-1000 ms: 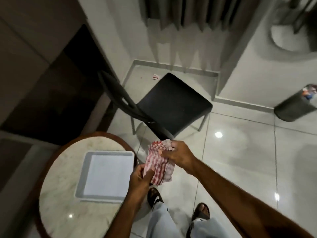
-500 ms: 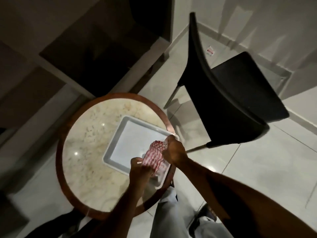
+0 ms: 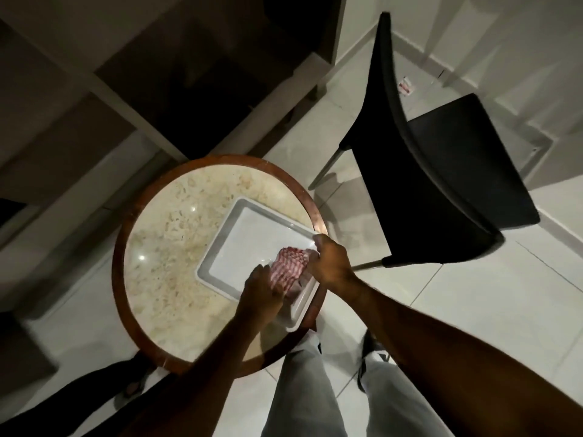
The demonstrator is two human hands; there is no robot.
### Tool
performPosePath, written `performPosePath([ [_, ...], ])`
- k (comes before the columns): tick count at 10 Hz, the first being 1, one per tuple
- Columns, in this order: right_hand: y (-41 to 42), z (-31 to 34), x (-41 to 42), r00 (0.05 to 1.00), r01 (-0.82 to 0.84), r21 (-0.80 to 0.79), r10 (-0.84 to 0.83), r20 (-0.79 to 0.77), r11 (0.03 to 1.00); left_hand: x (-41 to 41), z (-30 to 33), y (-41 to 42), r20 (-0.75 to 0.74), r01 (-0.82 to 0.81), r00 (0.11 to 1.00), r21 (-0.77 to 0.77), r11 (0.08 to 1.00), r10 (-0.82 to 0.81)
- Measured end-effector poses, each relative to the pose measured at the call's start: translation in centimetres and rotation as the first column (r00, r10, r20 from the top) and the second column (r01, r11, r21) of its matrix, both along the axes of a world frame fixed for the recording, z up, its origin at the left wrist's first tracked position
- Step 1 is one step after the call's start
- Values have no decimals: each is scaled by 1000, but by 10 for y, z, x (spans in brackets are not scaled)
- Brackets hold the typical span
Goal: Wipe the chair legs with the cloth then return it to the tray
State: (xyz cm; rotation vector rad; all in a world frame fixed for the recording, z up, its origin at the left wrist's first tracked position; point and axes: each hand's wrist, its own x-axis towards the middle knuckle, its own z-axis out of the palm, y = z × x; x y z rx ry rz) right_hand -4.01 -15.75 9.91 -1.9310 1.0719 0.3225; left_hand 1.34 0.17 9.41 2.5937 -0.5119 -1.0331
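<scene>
Over the tray point(image 3: 220, 263), both hands grip the cloth point(image 3: 288, 269).

One cloth point(image 3: 288, 266), one tray point(image 3: 233, 244), one chair point(image 3: 441, 171), one table point(image 3: 176, 234), two hands point(image 3: 296, 275).

round marble-top table point(image 3: 164, 247) with wood rim under the grip; paper scrap point(image 3: 405, 85) on tiled floor point(image 3: 473, 310) well beyond it

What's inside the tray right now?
Only the checked cloth, held by the left hand and right hand over the tray. The floor beneath the cloth is hidden.
</scene>
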Motion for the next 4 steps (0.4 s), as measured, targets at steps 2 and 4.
performPosePath([
  [2,-40,140,0,922,5,-343,128,365,939,8,111,-66,620,489,664,62,870,-418],
  [4,-120,316,11,663,216,-676,402,631,704,52,288,-179,953,559,274,-48,827,-130],
])
